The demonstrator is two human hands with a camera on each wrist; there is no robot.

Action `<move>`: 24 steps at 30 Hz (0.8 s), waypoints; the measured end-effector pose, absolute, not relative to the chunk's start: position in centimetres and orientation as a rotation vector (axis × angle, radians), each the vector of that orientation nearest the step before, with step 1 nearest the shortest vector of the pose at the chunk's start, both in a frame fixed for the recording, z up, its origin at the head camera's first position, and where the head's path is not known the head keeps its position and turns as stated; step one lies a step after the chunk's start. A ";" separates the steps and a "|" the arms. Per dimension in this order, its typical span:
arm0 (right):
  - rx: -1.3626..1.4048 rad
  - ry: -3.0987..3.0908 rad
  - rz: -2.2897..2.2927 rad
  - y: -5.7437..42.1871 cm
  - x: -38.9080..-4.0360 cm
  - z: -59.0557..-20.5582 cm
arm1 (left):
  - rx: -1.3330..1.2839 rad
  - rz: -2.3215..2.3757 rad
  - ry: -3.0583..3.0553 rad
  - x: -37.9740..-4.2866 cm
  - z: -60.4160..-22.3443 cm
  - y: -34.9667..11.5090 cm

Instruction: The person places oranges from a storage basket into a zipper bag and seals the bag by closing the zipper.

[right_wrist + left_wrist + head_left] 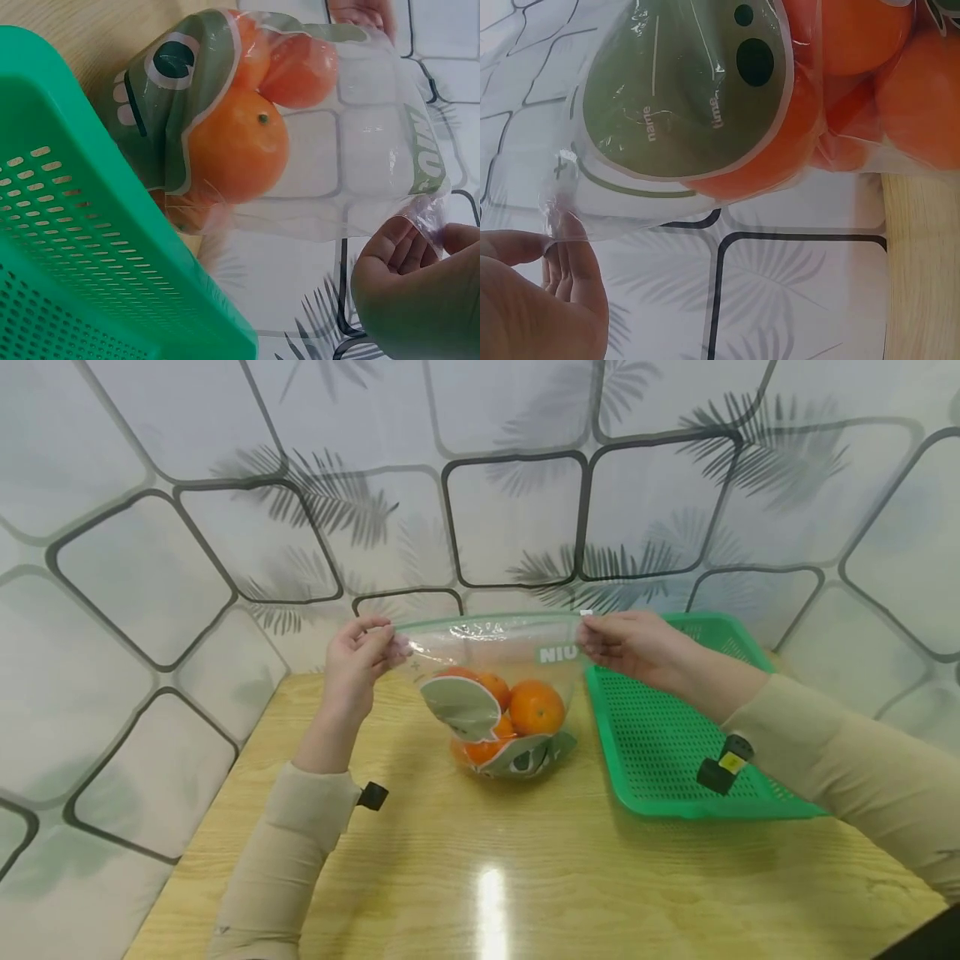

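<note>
A clear zip bag [487, 647] with a green cartoon print hangs upright over the table, its top edge stretched wide between both hands. Several oranges [536, 707] are heaped in its lower part. My left hand [356, 664] pinches the upper left corner between thumb and fingers; the left wrist view shows this hand [547, 300] on the thin plastic edge. At the opposite corner, beside a small white slider [587, 612], my right hand [645, 647] pinches the bag. The right wrist view has the thumb and curled fingers of that hand [420, 285] gripping the film.
To the right of the bag, a green plastic basket [611, 760] stands on the wooden table [420, 877], partly behind my right forearm. A patterned wall covering [517, 527] with leaf prints rises behind the table and along its left side.
</note>
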State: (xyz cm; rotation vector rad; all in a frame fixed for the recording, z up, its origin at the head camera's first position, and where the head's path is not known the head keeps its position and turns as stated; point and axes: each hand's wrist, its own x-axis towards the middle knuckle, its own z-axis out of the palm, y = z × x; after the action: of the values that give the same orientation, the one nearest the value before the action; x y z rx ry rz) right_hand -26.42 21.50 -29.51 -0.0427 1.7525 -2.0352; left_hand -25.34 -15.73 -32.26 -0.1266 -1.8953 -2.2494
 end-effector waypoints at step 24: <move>-0.081 1.771 -2.019 20.5 -26.2 -30.1 | -0.133 -1.385 -2.516 -25.9 -30.7 -15.7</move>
State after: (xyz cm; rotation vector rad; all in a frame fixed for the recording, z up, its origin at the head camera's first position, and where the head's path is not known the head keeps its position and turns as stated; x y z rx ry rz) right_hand -26.16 20.52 -30.06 -0.0812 1.7711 -2.0194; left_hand -25.92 -15.74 -30.67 -0.1334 -2.5155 -1.3846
